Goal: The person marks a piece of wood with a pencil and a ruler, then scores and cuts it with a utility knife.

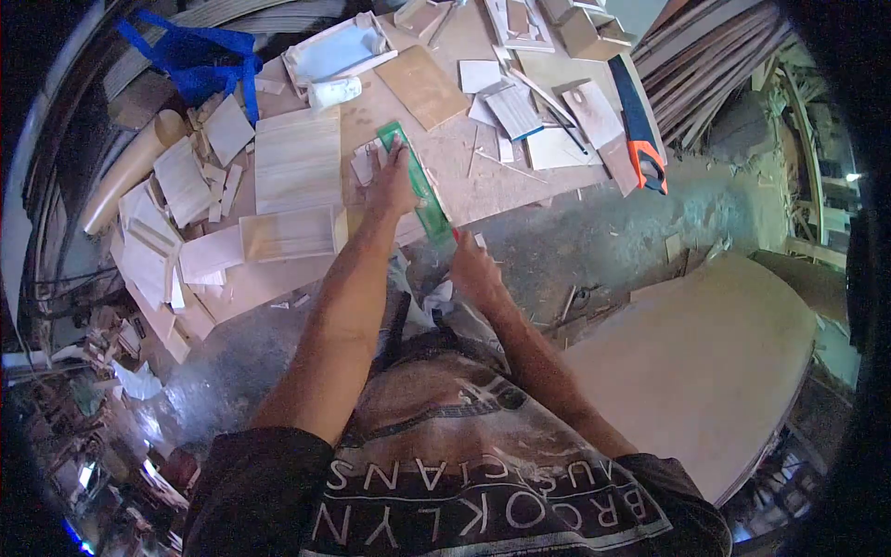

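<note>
A green ruler (415, 183) lies slantwise over the near edge of the worktable, its lower end sticking out past that edge. My left hand (395, 188) presses on it from above, fingers reaching along its upper half. Thin pale pieces of wood (365, 165) lie just left of the ruler. My right hand (475, 271) is closed at the ruler's lower end, around a slim tool with a red part (456, 235) showing; most of the tool is hidden in the fist, so I cannot tell its kind.
A wooden box (295, 234) and a pale panel (299, 162) stand left of my hands. Behind are a brown board (422, 86), a white cup (334, 92) and a blue bag (195, 60). A handsaw (640, 139) lies right. A large rounded board (696, 362) is beside me.
</note>
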Action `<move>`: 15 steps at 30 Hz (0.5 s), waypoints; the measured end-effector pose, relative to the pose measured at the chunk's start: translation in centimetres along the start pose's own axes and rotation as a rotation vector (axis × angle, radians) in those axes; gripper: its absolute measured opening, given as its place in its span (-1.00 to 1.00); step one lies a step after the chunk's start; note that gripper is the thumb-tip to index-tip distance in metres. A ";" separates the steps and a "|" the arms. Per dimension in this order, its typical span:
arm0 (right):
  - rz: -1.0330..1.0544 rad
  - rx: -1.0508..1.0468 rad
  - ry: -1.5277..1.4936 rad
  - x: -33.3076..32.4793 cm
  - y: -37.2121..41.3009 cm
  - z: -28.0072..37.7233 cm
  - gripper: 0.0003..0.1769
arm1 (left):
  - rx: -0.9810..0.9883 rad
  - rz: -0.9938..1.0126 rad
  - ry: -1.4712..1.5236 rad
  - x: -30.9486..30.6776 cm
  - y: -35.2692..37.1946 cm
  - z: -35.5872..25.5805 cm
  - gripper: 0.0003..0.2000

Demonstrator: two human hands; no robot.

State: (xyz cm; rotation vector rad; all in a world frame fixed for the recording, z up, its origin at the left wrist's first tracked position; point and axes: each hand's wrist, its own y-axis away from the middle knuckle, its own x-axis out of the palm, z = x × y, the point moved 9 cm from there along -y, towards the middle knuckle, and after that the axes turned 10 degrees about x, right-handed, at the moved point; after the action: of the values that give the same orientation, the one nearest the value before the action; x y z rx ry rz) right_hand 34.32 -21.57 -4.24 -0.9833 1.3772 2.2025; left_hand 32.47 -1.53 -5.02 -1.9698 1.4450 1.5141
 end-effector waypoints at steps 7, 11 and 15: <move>-0.109 -0.128 0.108 3.2 1.7 -6.9 -0.60 | 0.071 -0.033 -0.040 1.0 -1.2 0.6 0.15; -0.331 -0.376 -0.168 -4.3 0.2 -1.3 -0.69 | 0.000 -0.048 0.058 -0.6 0.5 0.0 0.17; -0.181 -0.325 -0.177 -4.6 -8.0 5.7 -0.63 | -0.044 0.015 -0.025 -1.0 0.8 -0.2 0.06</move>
State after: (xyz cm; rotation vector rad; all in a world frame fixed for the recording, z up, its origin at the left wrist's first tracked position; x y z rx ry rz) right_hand 40.42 -12.60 -4.42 -0.9476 0.8357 2.3516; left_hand 32.00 -1.52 -3.84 -1.9619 1.4310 1.5841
